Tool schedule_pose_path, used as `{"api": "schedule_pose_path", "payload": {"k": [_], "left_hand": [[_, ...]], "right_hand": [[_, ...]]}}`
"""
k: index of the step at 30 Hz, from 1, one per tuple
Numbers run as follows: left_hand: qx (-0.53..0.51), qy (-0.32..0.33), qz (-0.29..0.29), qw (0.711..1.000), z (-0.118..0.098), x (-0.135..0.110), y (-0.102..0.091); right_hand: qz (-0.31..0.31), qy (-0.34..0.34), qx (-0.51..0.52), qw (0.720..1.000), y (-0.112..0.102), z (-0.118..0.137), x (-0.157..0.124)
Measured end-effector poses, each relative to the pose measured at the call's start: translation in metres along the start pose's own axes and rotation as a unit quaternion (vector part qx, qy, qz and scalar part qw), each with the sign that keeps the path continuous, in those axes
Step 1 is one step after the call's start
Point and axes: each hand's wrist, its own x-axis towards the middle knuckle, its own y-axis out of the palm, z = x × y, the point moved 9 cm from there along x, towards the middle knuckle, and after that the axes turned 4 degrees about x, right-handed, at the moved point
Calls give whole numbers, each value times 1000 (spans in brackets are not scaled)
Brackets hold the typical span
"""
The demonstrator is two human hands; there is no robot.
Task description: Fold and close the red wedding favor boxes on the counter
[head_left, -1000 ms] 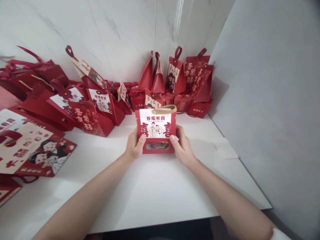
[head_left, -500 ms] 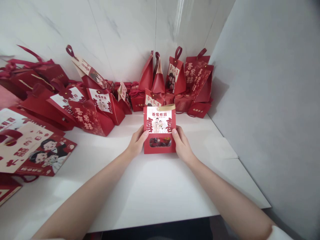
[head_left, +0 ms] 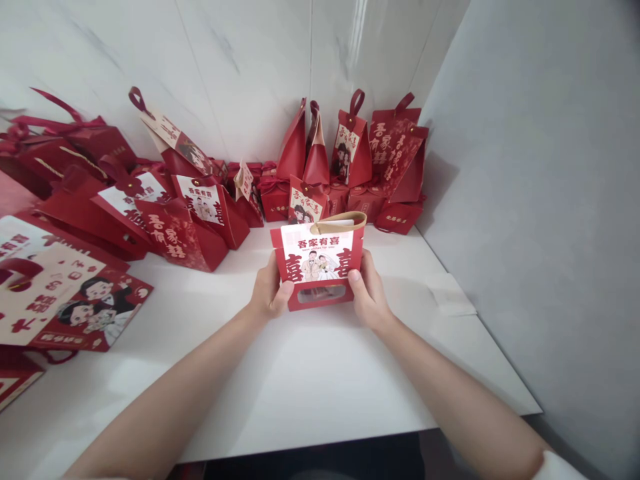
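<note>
Between my two hands is a red gift box [head_left: 320, 261] with a white printed panel of a bridal couple, a tan loop handle at its top and a clear oval window low on its front. My left hand [head_left: 271, 287] grips its left side, thumb on the front. On the right side my right hand [head_left: 367, 288] holds it the same way. The other fingers of both hands are mostly hidden behind the box. Its top leans toward me. Just behind it stands a smaller-looking red box [head_left: 306, 200] with a couple printed on it.
Several red gift boxes [head_left: 350, 150] are stacked along the marble-patterned wall [head_left: 260, 67]. More boxes [head_left: 183, 233] crowd the left, with a large cream-and-red one [head_left: 55, 293] nearest me. A grey wall [head_left: 540, 200] bounds the white table [head_left: 320, 373] on the right.
The held box has tilted its top toward me and looks larger, with its tan handle swung more to the right. Both hands have turned with it and keep their grip.
</note>
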Motion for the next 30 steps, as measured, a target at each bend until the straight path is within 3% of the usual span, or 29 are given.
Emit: {"api": "schedule_pose_path", "payload": {"k": [9,15,23,24,26,28,30], "left_hand": [[5,4,24,1000,-4,2,5],[-24,-59,24,998,3,7,8],[3,-90,50,995,7,7,12],[23,-82,21,996,5,9,8],[88,-13,-97,991,-11,13,-10],[150,98,-217,960,-46,14,-27],[151,167,-257,940,-80,20,-34]], "right_hand": [[-20,-5,-2,1000,-4,2,0],[-33,60,-12,998,-5,-15,1],[-42,86,-5,995,-6,-21,2],[-44,92,-6,995,-6,-23,3],[-46,104,-5,994,-7,-26,4],[-47,114,-1,992,-7,-28,4],[-45,119,3,992,-6,-28,4]]}}
